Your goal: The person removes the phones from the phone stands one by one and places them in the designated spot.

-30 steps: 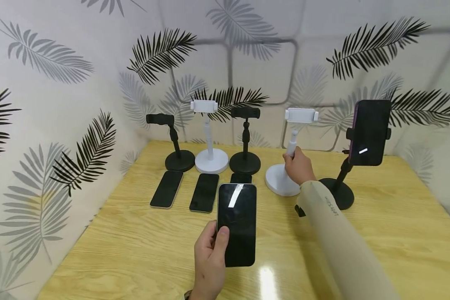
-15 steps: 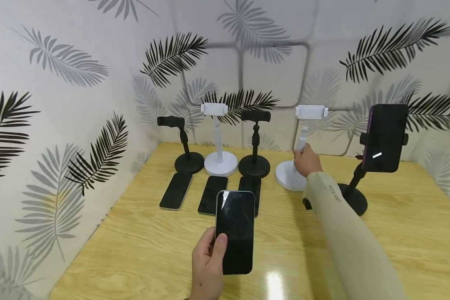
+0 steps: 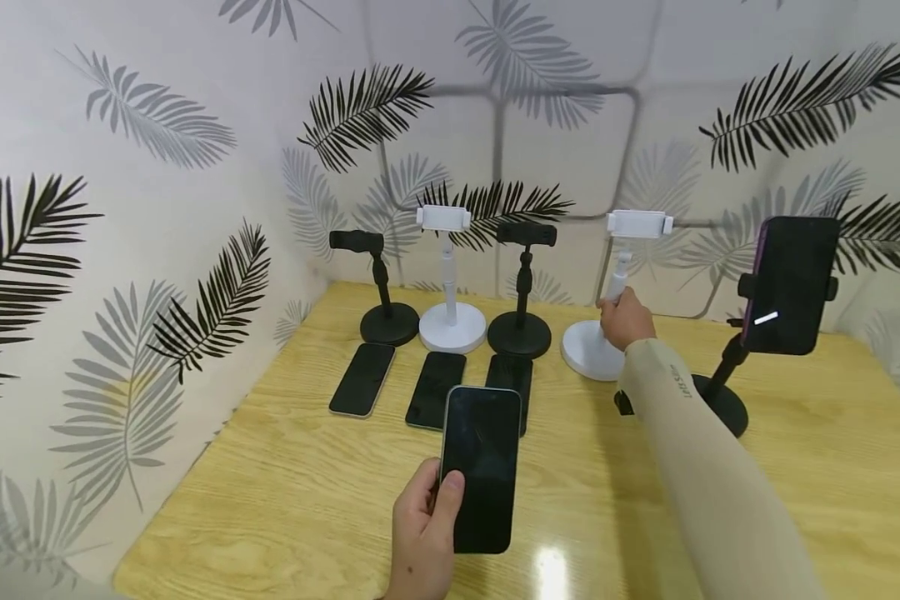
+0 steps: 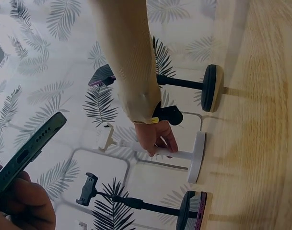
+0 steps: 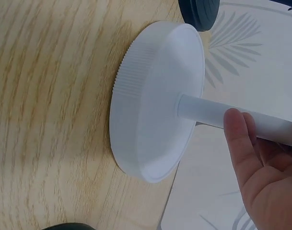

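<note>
In the head view my left hand (image 3: 427, 525) holds a black-screened phone (image 3: 483, 475) upright over the near part of the table, thumb along its edge. My right hand (image 3: 627, 320) reaches forward and grips the pole of a white phone stand (image 3: 591, 350), whose holder at the top carries no phone. Seen from the right wrist, the fingers (image 5: 239, 129) curl about the white pole (image 5: 203, 109), and the round base (image 5: 160, 103) rests on the wood. The left wrist view has the held phone (image 4: 28, 153) edge-on, with the left fingers behind it.
To the left stand a black stand (image 3: 388, 323), a white stand (image 3: 452, 327) and another black stand (image 3: 520, 335). Phones lie before them: one (image 3: 362, 380), a second (image 3: 436, 390), a third (image 3: 512, 379) partly covered. At right, a black stand (image 3: 722, 406) bears a phone (image 3: 791, 285).
My right hand has slid the white stand a little back, closer in line with the row. The held phone has come slightly nearer, uncovering more of the third lying phone. The head view has shifted.
</note>
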A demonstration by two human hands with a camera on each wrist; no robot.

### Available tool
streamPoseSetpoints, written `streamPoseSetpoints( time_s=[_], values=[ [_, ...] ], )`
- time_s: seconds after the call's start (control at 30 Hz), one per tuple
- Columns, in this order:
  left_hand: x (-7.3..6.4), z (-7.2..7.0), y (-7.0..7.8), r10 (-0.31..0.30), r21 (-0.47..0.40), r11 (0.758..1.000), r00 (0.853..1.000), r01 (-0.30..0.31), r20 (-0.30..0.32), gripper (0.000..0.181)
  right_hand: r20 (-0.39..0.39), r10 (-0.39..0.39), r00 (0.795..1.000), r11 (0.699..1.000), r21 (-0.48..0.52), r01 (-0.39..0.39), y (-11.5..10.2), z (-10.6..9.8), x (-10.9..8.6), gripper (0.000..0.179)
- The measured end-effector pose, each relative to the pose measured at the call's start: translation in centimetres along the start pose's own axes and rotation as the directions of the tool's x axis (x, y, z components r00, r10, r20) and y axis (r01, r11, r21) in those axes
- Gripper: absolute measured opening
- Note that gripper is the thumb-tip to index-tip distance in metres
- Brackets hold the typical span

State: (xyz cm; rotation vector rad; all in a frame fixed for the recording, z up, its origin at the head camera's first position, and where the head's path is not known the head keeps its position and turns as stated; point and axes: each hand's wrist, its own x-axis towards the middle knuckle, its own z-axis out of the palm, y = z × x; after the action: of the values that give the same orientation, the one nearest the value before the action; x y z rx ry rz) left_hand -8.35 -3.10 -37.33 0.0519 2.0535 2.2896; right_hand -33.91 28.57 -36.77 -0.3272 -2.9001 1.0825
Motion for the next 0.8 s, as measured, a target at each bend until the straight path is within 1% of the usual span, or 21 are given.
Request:
streamPoseSetpoints(
  time_s=[0.07, 0.13, 0.27, 0.33, 0.4, 0.5, 0.63, 0.73, 0.8],
  values=[
    [0.1, 0.2, 0.0, 0.006, -0.002, 1.000, 1.000, -0.006, 0.023, 0.036, 0.002, 0.004, 1.000, 1.000, 0.004, -0.004, 0.6, -0.4, -0.1, 0.050],
    [0.1, 0.5, 0.0, 0.016, 0.002, 1.000, 0.999, -0.016, 0.042, 0.036, 0.018, 0.015, 1.000, 0.999, 0.036, -0.016, 1.0, -0.8, -0.5, 0.051],
    [0.3, 0.9, 0.0, 0.030, 0.016, 0.999, 0.998, -0.031, 0.049, 0.035, 0.115, 0.028, 0.993, 0.991, 0.127, -0.043, 1.1, -1.8, -1.5, 0.064],
    [0.4, 1.0, 0.0, 0.028, 0.026, 0.999, 0.999, -0.029, 0.038, 0.035, 0.165, 0.029, 0.986, 0.988, 0.144, -0.053, 1.0, -2.1, -2.2, 0.073],
    [0.5, 1.2, 0.0, 0.030, 0.023, 0.999, 0.999, -0.031, 0.030, 0.034, 0.193, 0.028, 0.981, 0.989, 0.137, -0.056, 0.8, -2.3, -2.7, 0.078],
    [0.5, 1.4, 0.1, 0.040, 0.016, 0.999, 0.999, -0.041, 0.024, 0.032, 0.184, 0.042, 0.982, 0.994, 0.096, -0.060, 0.6, -2.3, -3.3, 0.077],
    [0.6, 2.0, 0.2, 0.051, 0.003, 0.999, 0.998, -0.051, 0.029, 0.031, 0.122, 0.039, 0.992, 0.998, 0.051, -0.045, 0.8, -2.0, -4.0, 0.075],
    [0.7, 2.4, 0.1, 0.055, 0.006, 0.998, 0.998, -0.055, 0.043, 0.032, 0.084, 0.002, 0.996, 0.999, 0.052, -0.007, 0.9, -1.9, -4.8, 0.073],
    [0.7, 2.7, 0.1, 0.055, 0.010, 0.998, 0.997, -0.055, 0.050, 0.033, 0.073, -0.030, 0.997, 0.998, 0.053, 0.027, 0.9, -1.8, -5.5, 0.071]
  ],
)
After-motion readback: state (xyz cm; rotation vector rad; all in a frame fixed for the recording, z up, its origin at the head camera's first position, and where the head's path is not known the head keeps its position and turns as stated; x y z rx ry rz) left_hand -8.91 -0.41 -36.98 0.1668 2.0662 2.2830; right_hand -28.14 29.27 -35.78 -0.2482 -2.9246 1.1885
